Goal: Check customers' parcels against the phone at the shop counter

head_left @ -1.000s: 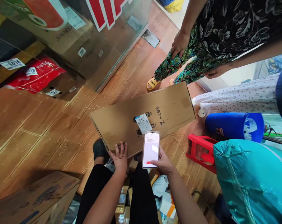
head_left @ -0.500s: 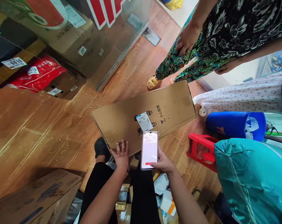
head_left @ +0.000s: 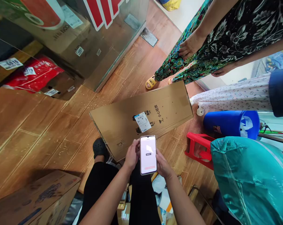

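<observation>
A smartphone (head_left: pixel 148 154) with a lit white screen is held upright between both hands. My left hand (head_left: pixel 131 154) grips its left edge and my right hand (head_left: pixel 162 162) grips its right edge from below. Just beyond the phone a long flat cardboard box (head_left: pixel 122 122) lies on the wooden floor, with a white shipping label (head_left: pixel 142 121) and black printed marks on its top face. Neither hand touches the box. My black trousers and one black shoe (head_left: pixel 99 147) show below.
A person in a floral dress (head_left: pixel 228 28) stands past the box, yellow sandal (head_left: pixel 150 82) near its far edge. At the right stand a red stool (head_left: pixel 199 149), a blue bin (head_left: pixel 228 123) and a teal bag (head_left: pixel 249 178). Another carton (head_left: pixel 33 198) is at lower left, labelled parcels behind glass (head_left: pixel 33 73) at upper left.
My left hand has lifted off the cardboard box and come onto the phone's left edge. The phone has dropped slightly toward me and its screen shows a different page.
</observation>
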`<state>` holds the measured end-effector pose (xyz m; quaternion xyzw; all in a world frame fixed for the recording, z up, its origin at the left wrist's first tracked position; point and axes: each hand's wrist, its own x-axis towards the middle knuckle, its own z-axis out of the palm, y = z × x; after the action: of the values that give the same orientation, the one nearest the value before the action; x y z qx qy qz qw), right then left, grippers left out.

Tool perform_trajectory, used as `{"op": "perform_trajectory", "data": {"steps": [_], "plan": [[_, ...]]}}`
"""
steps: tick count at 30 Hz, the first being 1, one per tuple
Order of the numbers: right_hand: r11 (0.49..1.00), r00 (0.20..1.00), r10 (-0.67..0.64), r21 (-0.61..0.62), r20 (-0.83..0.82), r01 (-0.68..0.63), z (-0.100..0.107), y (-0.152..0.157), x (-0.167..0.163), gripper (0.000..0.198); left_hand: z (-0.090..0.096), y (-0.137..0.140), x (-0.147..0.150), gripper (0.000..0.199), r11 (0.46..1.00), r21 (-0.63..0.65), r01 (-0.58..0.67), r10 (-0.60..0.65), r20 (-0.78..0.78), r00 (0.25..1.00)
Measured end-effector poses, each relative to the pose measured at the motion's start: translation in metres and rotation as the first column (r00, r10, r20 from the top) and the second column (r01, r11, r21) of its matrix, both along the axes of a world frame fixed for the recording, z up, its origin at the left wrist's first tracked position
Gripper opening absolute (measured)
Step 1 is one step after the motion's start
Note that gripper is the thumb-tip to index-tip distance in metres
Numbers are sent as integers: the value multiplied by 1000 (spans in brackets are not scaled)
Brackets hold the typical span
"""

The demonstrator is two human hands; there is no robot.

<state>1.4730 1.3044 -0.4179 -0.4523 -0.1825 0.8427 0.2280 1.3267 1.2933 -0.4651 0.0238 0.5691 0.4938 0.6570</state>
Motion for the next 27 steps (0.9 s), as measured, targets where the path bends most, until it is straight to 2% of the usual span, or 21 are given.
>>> {"op": "perform_trajectory", "data": {"steps": [3, 9, 21, 27], "plan": [[1000, 999, -21, -17, 44, 22, -1, -4, -3, 46, 9, 6, 0, 48, 998, 20, -57, 56, 29, 998], [999, 998, -48, -18, 48, 49, -3, -4, -7, 44, 16, 14, -7, 43, 995, 78, -63, 57, 73, 996], [997, 993, -43, -66, 113, 51, -6, -3, -11, 55, 16, 14, -10, 53, 997, 13, -71, 68, 136, 988], [998, 995, -37, -55, 87, 42, -10, -5, -11, 48, 11, 11, -11, 51, 997, 20, -76, 72, 129, 989]]}}
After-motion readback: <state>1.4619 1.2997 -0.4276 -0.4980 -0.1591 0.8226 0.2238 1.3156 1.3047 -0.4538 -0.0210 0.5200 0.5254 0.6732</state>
